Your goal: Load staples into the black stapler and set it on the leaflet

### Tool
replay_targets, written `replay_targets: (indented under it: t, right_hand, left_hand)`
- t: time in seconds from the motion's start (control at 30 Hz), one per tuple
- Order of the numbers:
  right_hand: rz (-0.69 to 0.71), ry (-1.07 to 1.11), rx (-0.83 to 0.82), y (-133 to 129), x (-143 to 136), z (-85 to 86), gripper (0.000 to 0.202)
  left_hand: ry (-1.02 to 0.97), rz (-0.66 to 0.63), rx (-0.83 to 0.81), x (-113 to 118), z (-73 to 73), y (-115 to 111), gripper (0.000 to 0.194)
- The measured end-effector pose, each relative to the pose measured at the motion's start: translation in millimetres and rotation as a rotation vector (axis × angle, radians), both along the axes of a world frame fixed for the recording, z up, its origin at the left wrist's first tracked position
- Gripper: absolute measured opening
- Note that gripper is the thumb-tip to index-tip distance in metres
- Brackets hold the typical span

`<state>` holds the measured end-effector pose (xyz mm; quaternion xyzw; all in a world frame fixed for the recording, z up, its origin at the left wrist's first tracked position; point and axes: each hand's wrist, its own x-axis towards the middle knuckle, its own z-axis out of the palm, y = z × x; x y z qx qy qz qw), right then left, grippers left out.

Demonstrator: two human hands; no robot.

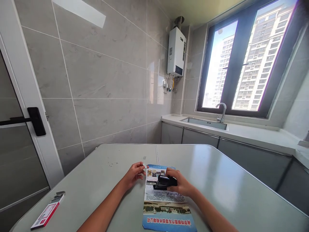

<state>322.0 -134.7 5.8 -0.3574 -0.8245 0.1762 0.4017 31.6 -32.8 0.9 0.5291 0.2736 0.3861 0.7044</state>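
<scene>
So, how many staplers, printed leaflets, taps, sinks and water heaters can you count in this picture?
Stapler: 1
Printed leaflet: 1
Tap: 1
Sink: 1
Water heater: 1
Total: 5

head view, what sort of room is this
Probably a kitchen: a sink with a curved faucet is set into a white countertop above grey cabinets, and what looks like a water heater hangs nearby.
</scene>
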Motion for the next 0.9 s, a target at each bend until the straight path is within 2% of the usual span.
replay_targets:
  t: [0.1,0.23,0.37,0.43,0.57,0.73,0.9]
  right_hand:
    - [0.096,-0.058,-0.049,0.2,-0.8,-0.9,0.040]
    - [0.195,-0.137,-0.130,0.9,-3.0,-3.8,0.038]
    - [0.165,-0.174,-0.124,0.5,-2.3,-4.7,0.035]
    - [0.138,-0.174,-0.106,0.0,-1.2,-4.0,0.035]
    - [0.103,-0.179,-0.084,-0.9,-0.6,-1.9,0.035]
    - [0.138,-0.226,-0.113,-0.5,-0.8,-2.8,0.036]
    - [0.135,-0.250,-0.141,-1.4,3.5,-4.0,0.048]
  left_hand:
    - [0.016,-0.040,0.088,2.3,-0.4,-3.3,0.038]
    - [0.009,-0.163,0.181,5.9,-2.4,-7.7,0.038]
    - [0.037,-0.316,0.249,7.2,-4.4,-11.2,0.039]
    - [0.047,-0.351,0.260,7.0,-4.9,-12.2,0.039]
    - [0.044,-0.346,0.274,6.7,-5.0,-12.6,0.037]
    - [0.047,-0.332,0.290,7.6,-4.7,-12.4,0.038]
    - [0.090,-0.300,0.317,7.9,-3.7,-15.1,0.040]
